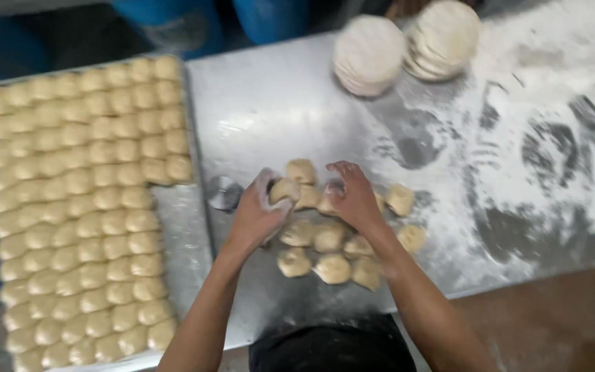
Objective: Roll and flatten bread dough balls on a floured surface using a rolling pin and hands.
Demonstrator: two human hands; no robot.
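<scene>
Portioning step, I judge: my left hand (259, 213) is curled round one dough ball (284, 189), fingers closed on it. My right hand (354, 198) presses fingers-down on the loose dough pile (332, 248); whether it grips a piece, I can't tell. The tray of dough balls (84, 207) sits at 9 o'clock, flattened disc stacks (370, 55) at 1 o'clock on the floured metal table (277, 110). The held ball probably wants careful placing.

One head-worn camera looks steeply down, close over the floured metal table (277, 103) at the person's front.
</scene>
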